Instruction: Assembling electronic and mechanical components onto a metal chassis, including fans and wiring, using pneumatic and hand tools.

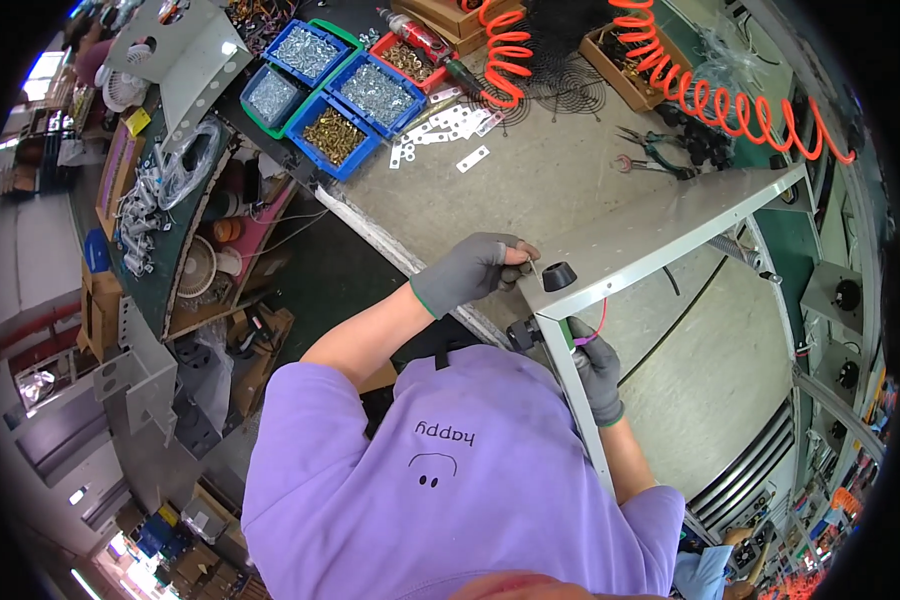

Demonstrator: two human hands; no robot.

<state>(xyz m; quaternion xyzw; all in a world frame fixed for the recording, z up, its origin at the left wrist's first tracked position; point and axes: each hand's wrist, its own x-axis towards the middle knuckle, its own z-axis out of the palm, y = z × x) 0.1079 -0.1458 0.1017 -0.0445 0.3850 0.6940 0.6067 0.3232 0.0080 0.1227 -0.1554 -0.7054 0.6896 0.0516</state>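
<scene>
A grey metal housing [660, 232] with a pale rim stands in front of me, a black rubber foot [559, 276] on its upper face near the corner. My left hand [475, 272], in a grey glove with bare fingertips, is closed in a pinch beside that corner. A thin, small piece shows at its fingertips, too small to name. My right hand [598, 375], also gloved, reaches inside the housing behind the rim. Its fingers are bent at the inner wall, next to a purple and red wire [588, 338] and a green part; what they grip is hidden. A black knob-like fitting [522, 335] sits on the outer side.
Blue bins [335, 135] of screws and small hardware stand at the far left of the bench. Flat metal plates [450, 124] lie beside them. Pliers [654, 150], a wrench and a cardboard box [635, 62] lie farther back. Orange coiled air hoses [715, 95] hang across the right.
</scene>
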